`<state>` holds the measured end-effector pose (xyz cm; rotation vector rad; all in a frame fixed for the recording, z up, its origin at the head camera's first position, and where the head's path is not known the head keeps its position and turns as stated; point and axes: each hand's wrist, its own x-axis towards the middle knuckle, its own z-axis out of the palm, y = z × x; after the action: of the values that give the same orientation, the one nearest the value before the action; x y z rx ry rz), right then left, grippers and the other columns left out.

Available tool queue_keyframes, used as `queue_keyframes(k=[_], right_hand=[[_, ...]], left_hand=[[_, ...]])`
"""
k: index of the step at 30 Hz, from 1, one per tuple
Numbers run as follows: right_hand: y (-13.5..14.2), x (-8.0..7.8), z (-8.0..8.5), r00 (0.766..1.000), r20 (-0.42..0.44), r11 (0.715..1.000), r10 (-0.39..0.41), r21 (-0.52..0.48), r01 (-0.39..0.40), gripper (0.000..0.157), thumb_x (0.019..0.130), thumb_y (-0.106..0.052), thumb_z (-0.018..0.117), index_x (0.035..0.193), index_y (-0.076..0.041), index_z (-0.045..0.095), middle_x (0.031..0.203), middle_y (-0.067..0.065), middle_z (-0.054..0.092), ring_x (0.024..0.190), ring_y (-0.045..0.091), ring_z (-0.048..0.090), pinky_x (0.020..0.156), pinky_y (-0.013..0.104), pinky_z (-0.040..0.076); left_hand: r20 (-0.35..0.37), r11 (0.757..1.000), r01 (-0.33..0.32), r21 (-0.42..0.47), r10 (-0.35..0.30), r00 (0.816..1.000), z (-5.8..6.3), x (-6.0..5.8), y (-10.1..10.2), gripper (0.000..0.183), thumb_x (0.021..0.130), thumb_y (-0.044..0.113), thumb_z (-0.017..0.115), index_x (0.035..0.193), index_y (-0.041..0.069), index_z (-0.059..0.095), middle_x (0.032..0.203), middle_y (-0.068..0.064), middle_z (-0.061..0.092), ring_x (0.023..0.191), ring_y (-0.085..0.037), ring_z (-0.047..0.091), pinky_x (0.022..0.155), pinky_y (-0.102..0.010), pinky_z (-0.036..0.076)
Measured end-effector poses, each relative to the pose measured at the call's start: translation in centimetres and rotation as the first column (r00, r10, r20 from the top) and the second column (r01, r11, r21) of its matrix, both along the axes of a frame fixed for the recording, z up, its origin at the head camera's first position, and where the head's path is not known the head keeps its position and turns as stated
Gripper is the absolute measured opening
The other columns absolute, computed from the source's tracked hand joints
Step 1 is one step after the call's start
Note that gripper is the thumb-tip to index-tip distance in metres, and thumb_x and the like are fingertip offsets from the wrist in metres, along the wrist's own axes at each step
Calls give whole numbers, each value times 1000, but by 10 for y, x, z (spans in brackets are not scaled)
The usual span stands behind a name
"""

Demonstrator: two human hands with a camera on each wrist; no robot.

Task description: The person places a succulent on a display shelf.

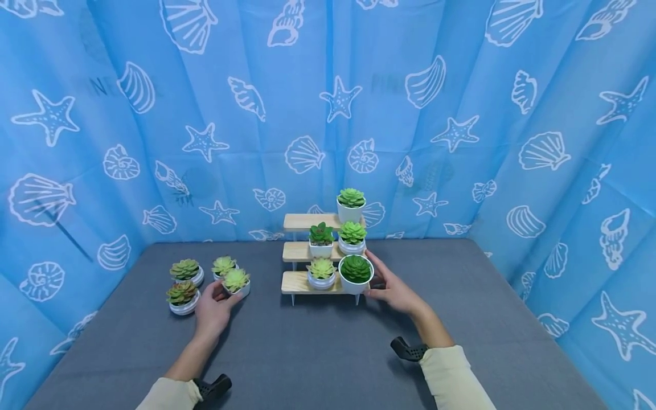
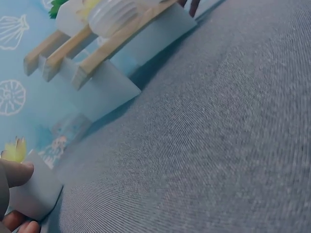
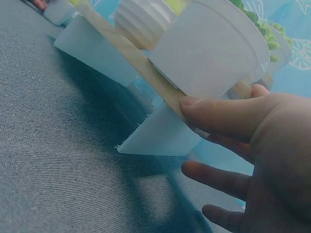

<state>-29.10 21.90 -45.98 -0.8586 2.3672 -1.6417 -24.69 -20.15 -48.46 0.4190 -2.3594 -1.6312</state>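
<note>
A three-tier wooden stand (image 1: 297,282) stands mid-table with several white pots of green succulents on it. My right hand (image 1: 380,286) is against the right side of the big white pot (image 1: 356,274) on the bottom tier. In the right wrist view my thumb (image 3: 209,109) touches the shelf edge under that pot (image 3: 209,53), and my other fingers are spread and off it. My left hand (image 1: 229,297) pinches a small white pot with a yellow-green succulent (image 1: 237,282). In the left wrist view my thumb (image 2: 14,172) and a finger clasp this pot (image 2: 36,194).
Three more small succulent pots (image 1: 185,272) stand in a cluster left of the stand, close to my left hand. The grey cloth table (image 1: 318,353) is walled on three sides by a blue seashell curtain (image 1: 328,114). The stand's top tier holds one pot (image 1: 351,206).
</note>
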Motion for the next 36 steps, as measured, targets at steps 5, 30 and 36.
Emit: queue_keyframes(k=[5,30,36], right_hand=[[0,-1,-1,1000,-2,1000,5,-7,-5,92,88,8,64,157,-10,7,133,34,49,111,49,53,91,51,45],[0,1,2,1000,3,1000,-16,17,16,92,88,7,64,157,-13,8,139,31,45,113,47,53,92,50,45],[-1,-1,2,1000,7,1000,-9,21,9,91,89,7,63,158,-15,8,140,31,43,113,47,53,91,49,46]], left_hand=[[10,1000,24,-1,-24,1000,2,1,0,63,90,13,69,143,-2,39,135,-25,47,122,-37,46,98,-48,42],[-65,968,251,1,-251,966,36,-7,22,60,99,18,60,149,1,32,141,-21,44,128,-36,44,100,-48,42],[-106,968,249,23,-245,964,51,-18,28,58,99,20,59,149,6,34,139,-16,46,125,-32,46,99,-47,42]])
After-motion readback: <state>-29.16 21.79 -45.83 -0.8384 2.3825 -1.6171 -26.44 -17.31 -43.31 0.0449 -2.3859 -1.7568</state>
